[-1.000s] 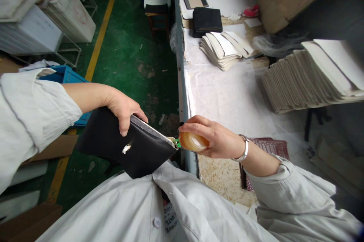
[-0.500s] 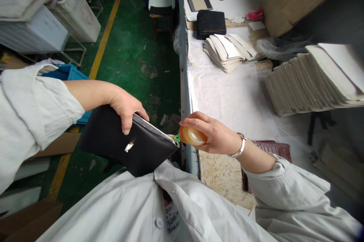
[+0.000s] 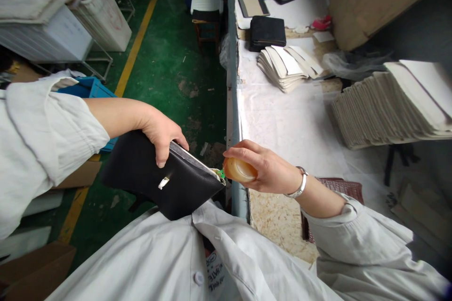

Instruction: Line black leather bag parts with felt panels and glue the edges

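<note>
In front of my body is a black leather bag with a small metal fitting on its face. My left hand grips its upper edge, thumb on the near side and fingers over the rim. A squeeze bottle of amber liquid lies sideways in my right hand, fingers wrapped round it. Its green nozzle meets the bag's right corner, at the end of the pale edge. Whether any liquid comes out is too small to tell.
Right of me runs a workbench with a fanned stack of white boards, a tall row of boards, a black folded wallet-like piece and a large carton. On the green floor stand a stool and a blue crate.
The bag and both hands sit slightly farther right in the view, as does the background. The nozzle stays at the bag's corner, and both grips are unchanged.
</note>
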Available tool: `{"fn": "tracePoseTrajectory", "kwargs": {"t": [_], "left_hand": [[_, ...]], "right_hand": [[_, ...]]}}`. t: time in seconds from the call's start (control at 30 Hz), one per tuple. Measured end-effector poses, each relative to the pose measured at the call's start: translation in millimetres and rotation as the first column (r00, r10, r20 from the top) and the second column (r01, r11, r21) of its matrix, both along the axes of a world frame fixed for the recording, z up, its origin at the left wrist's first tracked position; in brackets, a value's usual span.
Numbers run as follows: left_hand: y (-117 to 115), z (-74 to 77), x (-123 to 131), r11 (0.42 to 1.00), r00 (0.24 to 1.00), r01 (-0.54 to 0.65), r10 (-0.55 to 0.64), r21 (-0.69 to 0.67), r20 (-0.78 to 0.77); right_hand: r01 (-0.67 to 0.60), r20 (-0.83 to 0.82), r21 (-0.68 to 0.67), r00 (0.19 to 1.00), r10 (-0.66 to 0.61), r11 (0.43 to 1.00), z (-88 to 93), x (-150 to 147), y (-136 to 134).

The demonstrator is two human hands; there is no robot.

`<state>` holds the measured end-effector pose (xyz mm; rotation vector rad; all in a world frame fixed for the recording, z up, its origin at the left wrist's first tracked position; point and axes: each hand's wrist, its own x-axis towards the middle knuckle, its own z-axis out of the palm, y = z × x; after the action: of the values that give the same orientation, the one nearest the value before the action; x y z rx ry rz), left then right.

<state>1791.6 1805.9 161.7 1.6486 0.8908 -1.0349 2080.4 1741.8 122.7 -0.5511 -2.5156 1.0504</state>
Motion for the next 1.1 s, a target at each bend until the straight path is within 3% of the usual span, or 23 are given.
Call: {"fn": "tracePoseTrajectory", "kwargs": {"t": [0.2,0.53,0.73,0.9,1.0,1.1], "left_hand": [[-8.2,5.4,-1.7,1.0,1.0,0.0,0.0,0.017,-0.007],[-12.0,10.3,-8.1,1.0,1.0,0.004,-0.004,-0.002,0.0],[-12.8,10.0,-8.5,0.999,1.0,-0.008,0.008,0.042,-0.001],[-11.2,10.4,-9.5,1.0,1.0,-0.012,0.012,0.002,0.018],[-11.4,9.2,-13.1,1.0,1.0,-0.014,0.014,-0.014,0.023],[-12.3,8.3,-14.7,1.0,1.0,-0.015,0.015,-0.001,0.01]], "right_hand": [[-0.013,-0.024,-0.01,1.0,0.013,1.0,11.3,0.8,-0.6],[-0.003,0.015,0.018,1.0,0.002,1.0,9.5,-5.0,0.7],[0.026,-0.061,0.028,0.998,-0.024,0.999,13.7,-3.4,3.9],[-0.04,-0.073,0.042,0.996,0.043,0.998,6.0,-11.0,-1.4],[-0.047,-0.149,0.092,0.987,0.06,0.995,3.7,-15.9,-6.0],[0.042,-0.286,0.134,0.958,-0.002,0.99,8.2,-12.5,-7.9]]}}
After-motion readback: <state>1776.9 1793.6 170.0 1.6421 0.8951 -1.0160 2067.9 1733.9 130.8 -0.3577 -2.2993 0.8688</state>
